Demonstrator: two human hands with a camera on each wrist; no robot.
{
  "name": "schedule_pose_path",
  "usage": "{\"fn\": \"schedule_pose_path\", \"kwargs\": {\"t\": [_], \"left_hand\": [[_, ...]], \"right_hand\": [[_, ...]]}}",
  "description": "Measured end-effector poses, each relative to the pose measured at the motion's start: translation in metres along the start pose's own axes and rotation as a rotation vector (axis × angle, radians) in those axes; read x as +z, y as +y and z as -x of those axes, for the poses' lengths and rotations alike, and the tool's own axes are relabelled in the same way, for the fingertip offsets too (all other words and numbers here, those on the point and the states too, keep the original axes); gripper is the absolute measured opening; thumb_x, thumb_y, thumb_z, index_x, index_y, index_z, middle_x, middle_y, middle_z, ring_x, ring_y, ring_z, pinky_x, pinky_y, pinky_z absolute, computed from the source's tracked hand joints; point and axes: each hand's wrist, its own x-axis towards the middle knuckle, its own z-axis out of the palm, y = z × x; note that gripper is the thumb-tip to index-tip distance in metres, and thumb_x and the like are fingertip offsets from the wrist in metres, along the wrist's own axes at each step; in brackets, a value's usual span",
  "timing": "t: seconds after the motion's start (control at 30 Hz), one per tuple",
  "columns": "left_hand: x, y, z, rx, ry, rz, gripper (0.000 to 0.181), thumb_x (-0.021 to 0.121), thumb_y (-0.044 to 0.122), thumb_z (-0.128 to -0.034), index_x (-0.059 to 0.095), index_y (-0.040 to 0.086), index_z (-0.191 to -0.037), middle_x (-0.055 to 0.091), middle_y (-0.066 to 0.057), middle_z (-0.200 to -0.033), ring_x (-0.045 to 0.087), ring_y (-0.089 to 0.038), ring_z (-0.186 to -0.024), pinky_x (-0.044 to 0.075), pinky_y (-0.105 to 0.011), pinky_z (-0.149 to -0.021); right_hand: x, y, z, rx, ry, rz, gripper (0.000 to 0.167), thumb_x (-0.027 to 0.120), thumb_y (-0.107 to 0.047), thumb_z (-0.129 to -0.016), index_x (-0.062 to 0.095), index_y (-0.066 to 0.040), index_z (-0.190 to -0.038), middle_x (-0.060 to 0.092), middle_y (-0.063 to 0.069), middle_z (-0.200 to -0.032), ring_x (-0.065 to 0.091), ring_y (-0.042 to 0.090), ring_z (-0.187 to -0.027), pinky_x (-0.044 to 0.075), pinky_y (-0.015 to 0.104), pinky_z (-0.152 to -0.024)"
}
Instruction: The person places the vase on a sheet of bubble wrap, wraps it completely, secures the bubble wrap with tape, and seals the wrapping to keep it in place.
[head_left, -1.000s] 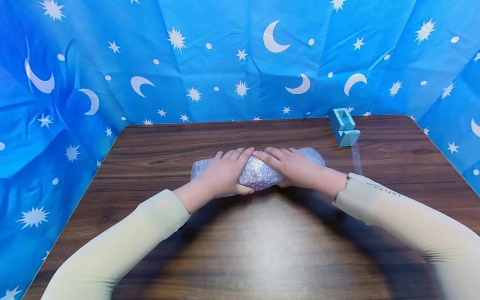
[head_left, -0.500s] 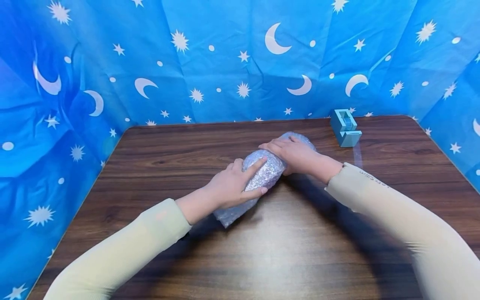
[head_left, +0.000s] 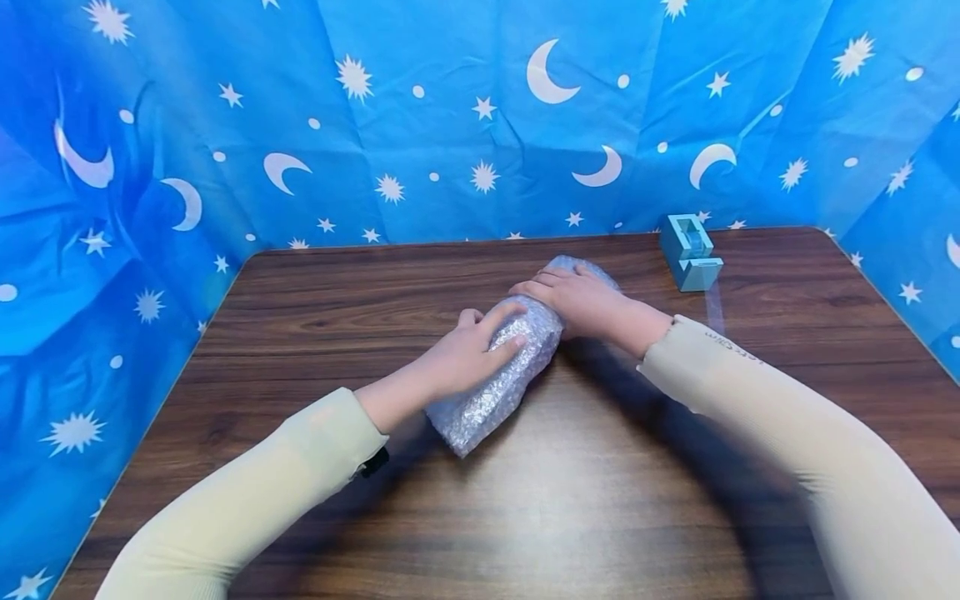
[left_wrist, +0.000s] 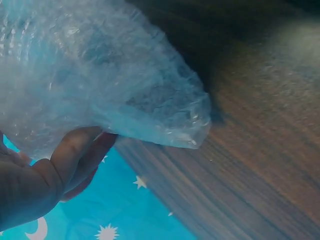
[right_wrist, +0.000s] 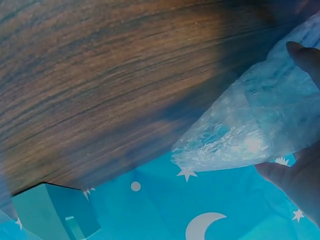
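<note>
A bundle in bubble wrap (head_left: pixel 501 398) lies slantwise on the table, its near end toward the lower left and its far end toward the upper right. What is inside the wrap cannot be made out. My left hand (head_left: pixel 459 357) holds its near half from the left, thumb and forefinger spread over the top; the left wrist view shows fingers (left_wrist: pixel 75 150) bent against the wrap's side. Farther along, my right hand (head_left: pixel 581 302) grips the far half from above. In the right wrist view its thumb and a finger (right_wrist: pixel 275 172) lie on opposite sides of the bubble wrap (right_wrist: pixel 240 125).
At the back right of the wooden table (head_left: pixel 315 308) stands a teal tape dispenser (head_left: pixel 686 254). A clear strip of tape (head_left: pixel 715 307) trails from it toward the front, near the right sleeve. Blue cloth (head_left: pixel 450 125) with moons and stars hangs behind and at the sides.
The bundle has turned from lying nearly crosswise to slanting, its left end coming nearer and its right end going back. Both hands have moved with it and stay on it.
</note>
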Motion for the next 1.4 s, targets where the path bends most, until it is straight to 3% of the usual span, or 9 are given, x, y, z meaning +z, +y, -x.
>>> {"fn": "schedule_pose_path", "kwargs": {"t": [0.17,0.57,0.7,0.8,0.93,1.03,1.13,1.27,1.4], "left_hand": [[-0.003,0.0,0.003,0.018,-0.032,-0.007,0.057,0.037,0.046,-0.1094,0.021,0.033,-0.162,0.012,-0.029,-0.168,0.043,-0.054,-0.143,0.039,-0.067,-0.115],[-0.003,0.002,0.006,0.026,-0.037,-0.005,0.054,0.026,0.04,-0.112,0.025,0.027,-0.164,0.036,-0.027,-0.161,0.043,-0.044,-0.146,0.037,-0.062,-0.119],[-0.01,-0.001,0.004,0.06,0.016,-0.051,0.05,0.027,0.037,-0.1131,0.038,0.024,-0.16,0.072,-0.023,-0.12,0.07,-0.037,-0.11,0.046,-0.054,-0.111],[-0.012,-0.003,0.002,0.092,0.053,-0.142,0.048,0.033,0.039,-0.1121,0.043,0.025,-0.157,0.074,-0.021,-0.112,0.073,-0.035,-0.103,0.052,-0.052,-0.105],[-0.009,-0.004,-0.001,0.227,0.135,-0.363,0.053,0.047,0.043,-0.1078,0.045,0.02,-0.156,0.053,-0.021,-0.151,0.054,-0.039,-0.138,0.052,-0.056,-0.107],[-0.008,-0.005,-0.005,0.409,0.176,-0.489,0.058,0.054,0.04,-0.1052,0.045,0.012,-0.155,0.046,-0.019,-0.157,0.046,-0.036,-0.146,0.047,-0.051,-0.115],[-0.006,-0.006,-0.009,0.544,0.144,-0.547,0.059,0.052,0.037,-0.1062,0.041,0.007,-0.156,0.04,-0.012,-0.165,0.036,-0.03,-0.155,0.034,-0.045,-0.126],[-0.001,-0.009,-0.01,0.557,0.086,-0.558,0.058,0.046,0.035,-0.1089,0.035,0.01,-0.16,0.034,-0.008,-0.168,0.029,-0.027,-0.158,0.028,-0.043,-0.129],[0.005,-0.012,-0.011,0.602,0.146,-0.656,0.055,0.046,0.033,-0.109,0.039,0.01,-0.159,0.036,-0.008,-0.167,0.032,-0.027,-0.157,0.031,-0.043,-0.127]], "right_hand": [[0.001,0.001,-0.004,-0.03,0.0,0.009,0.077,0.083,-0.031,-0.086,0.044,-0.025,-0.153,0.048,0.009,-0.159,0.038,0.034,-0.153,0.029,0.069,-0.121],[0.001,0.005,-0.015,-0.143,0.031,0.13,0.062,0.052,-0.002,-0.104,0.04,-0.031,-0.157,0.04,0.006,-0.166,0.028,0.034,-0.158,0.027,0.067,-0.123],[-0.005,0.005,-0.023,-0.206,0.041,0.202,0.059,0.054,-0.005,-0.103,0.043,-0.031,-0.155,0.039,0.006,-0.166,0.029,0.035,-0.157,0.028,0.066,-0.123],[-0.009,0.005,-0.028,-0.25,0.03,0.254,0.06,0.057,-0.007,-0.102,0.042,-0.032,-0.155,0.037,0.007,-0.167,0.029,0.035,-0.157,0.027,0.065,-0.124],[-0.014,0.005,-0.031,-0.264,0.01,0.291,0.057,0.057,-0.013,-0.103,0.042,-0.029,-0.155,0.037,0.007,-0.167,0.029,0.035,-0.157,0.026,0.064,-0.125],[-0.017,0.005,-0.033,-0.272,0.009,0.298,0.05,0.053,-0.018,-0.105,0.045,-0.026,-0.154,0.039,0.008,-0.166,0.031,0.035,-0.156,0.027,0.063,-0.125],[-0.018,0.005,-0.035,-0.3,0.006,0.326,0.048,0.05,-0.019,-0.107,0.046,-0.028,-0.154,0.04,0.008,-0.165,0.033,0.035,-0.155,0.029,0.063,-0.124],[-0.02,0.006,-0.04,-0.328,-0.008,0.38,0.052,0.053,-0.014,-0.105,0.044,-0.031,-0.153,0.039,0.006,-0.166,0.033,0.034,-0.155,0.03,0.062,-0.124],[-0.022,0.009,-0.044,-0.32,-0.025,0.386,0.053,0.055,-0.013,-0.104,0.045,-0.032,-0.153,0.039,0.006,-0.166,0.032,0.034,-0.156,0.03,0.061,-0.125]]}}
